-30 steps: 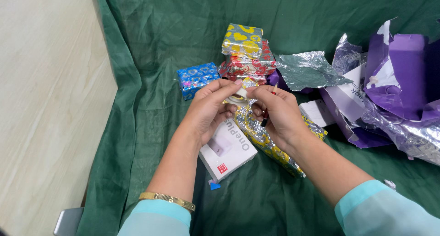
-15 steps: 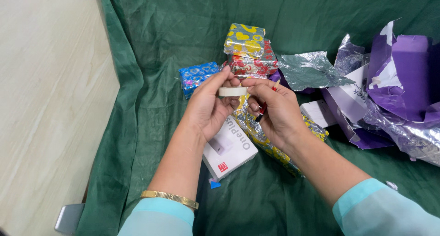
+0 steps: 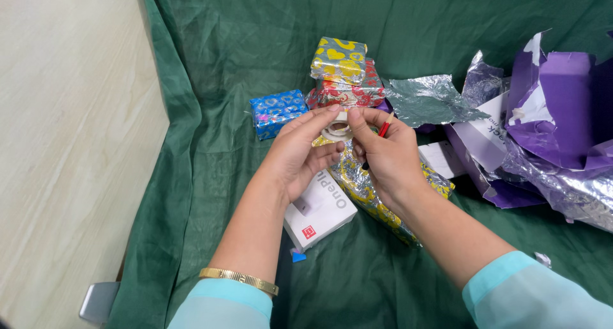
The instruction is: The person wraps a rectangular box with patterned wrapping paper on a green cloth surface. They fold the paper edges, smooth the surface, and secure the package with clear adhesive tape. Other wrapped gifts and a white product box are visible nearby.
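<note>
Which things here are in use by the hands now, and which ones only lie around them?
In use:
- left hand and right hand on the tape roll
- red pencil in the right hand

Lying about:
- white box
- blue parcel
- purple paper
- silver foil

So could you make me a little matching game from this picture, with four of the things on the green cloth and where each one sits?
Things:
1. Small blue wrapped parcel
2. Yellow-and-silver wrapped parcel
3. White cardboard box
4. Roll of clear tape

Places:
A. On top of the red-patterned parcel
B. Held between the fingertips of both hands
C. Lying under the left hand
D. Alone on the cloth, left of the stacked parcels

Pairs: 1-D, 2-A, 3-C, 4-B
</note>
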